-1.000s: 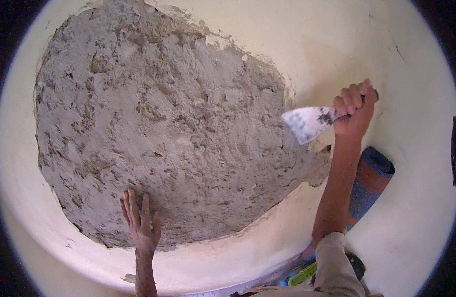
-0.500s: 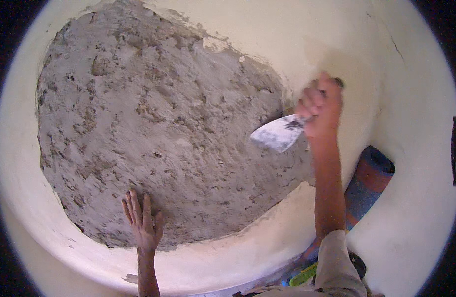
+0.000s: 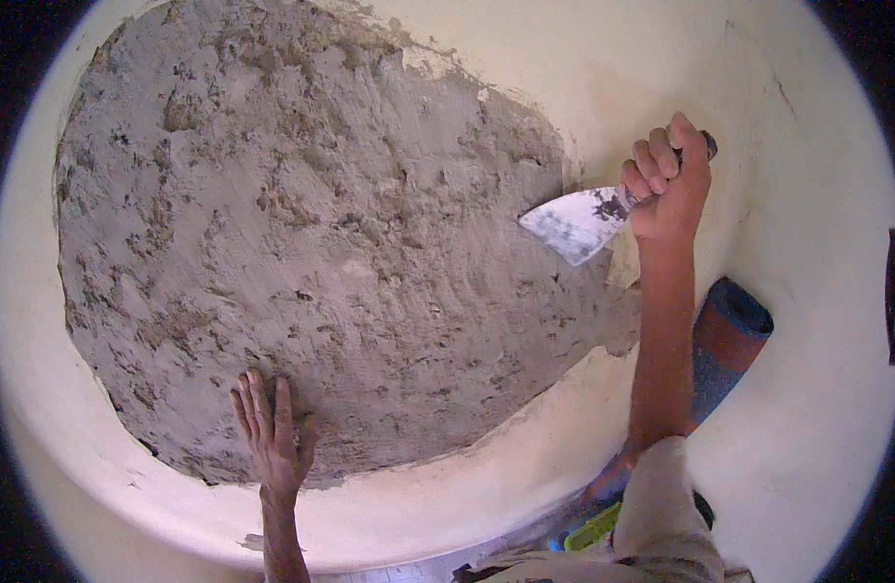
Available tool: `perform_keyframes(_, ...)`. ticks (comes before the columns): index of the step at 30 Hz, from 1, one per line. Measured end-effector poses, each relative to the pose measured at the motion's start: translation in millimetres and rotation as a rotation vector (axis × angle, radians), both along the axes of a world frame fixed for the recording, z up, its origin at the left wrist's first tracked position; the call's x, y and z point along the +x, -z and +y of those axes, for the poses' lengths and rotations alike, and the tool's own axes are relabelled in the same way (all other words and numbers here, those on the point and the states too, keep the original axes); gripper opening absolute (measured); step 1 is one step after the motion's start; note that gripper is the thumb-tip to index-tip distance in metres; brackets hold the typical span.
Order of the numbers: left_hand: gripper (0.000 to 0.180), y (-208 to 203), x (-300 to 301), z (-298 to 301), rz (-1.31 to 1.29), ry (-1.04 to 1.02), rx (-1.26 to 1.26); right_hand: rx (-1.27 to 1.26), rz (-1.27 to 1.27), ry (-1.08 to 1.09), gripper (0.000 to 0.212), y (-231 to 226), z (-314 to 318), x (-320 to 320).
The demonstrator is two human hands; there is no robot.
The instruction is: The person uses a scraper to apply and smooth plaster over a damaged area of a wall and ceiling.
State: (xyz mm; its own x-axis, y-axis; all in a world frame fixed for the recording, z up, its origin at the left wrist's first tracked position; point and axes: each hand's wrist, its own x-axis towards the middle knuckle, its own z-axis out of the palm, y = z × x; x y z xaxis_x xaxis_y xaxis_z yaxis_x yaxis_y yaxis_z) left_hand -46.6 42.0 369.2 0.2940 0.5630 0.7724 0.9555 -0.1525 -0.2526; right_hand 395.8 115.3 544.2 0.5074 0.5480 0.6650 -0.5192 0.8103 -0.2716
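Smeared scraper [image 3: 575, 225] over rough grey plaster [image 3: 360, 223]

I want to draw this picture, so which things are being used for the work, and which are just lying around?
Used for the work:
metal scraper, held in the right hand
rough grey patch, with the left hand resting on it

Probably just lying around:
rolled blue-and-red mat
bright green thing, too hidden to name

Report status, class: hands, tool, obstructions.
Left hand open on grey patch. Right hand gripping scraper, blade over patch. Rolled mat behind right forearm, clear of blade.
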Motion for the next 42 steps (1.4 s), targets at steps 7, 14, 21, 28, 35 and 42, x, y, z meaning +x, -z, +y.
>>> perform_keyframes(7,0.061,10.1,-2.5,7.1,0.028,0.004,0.065,-0.098,0.091,-0.039,0.027,8.2,1.2,-12.1)
perform_keyframes(14,0.063,11.5,-4.4,11.2,0.032,0.008,0.075,0.003,0.109,-0.074,0.023,37.3,4.6,2.7)
perform_keyframes(21,0.064,13.7,-6.8,13.3,0.037,0.036,0.093,0.029,0.028,-0.122,0.027,53.6,5.6,11.4)
perform_keyframes(28,0.062,16.1,-7.2,16.0,0.019,0.056,0.124,-0.039,0.049,-0.114,0.026,69.1,1.2,13.3)
perform_keyframes(35,0.060,18.4,-14.4,17.8,0.048,0.041,0.142,0.105,0.061,-0.257,0.028,128.3,-4.0,-6.1)
perform_keyframes(42,0.064,20.4,-18.9,18.0,0.087,0.004,0.135,0.088,0.016,-0.314,0.030,147.5,6.2,-9.2)
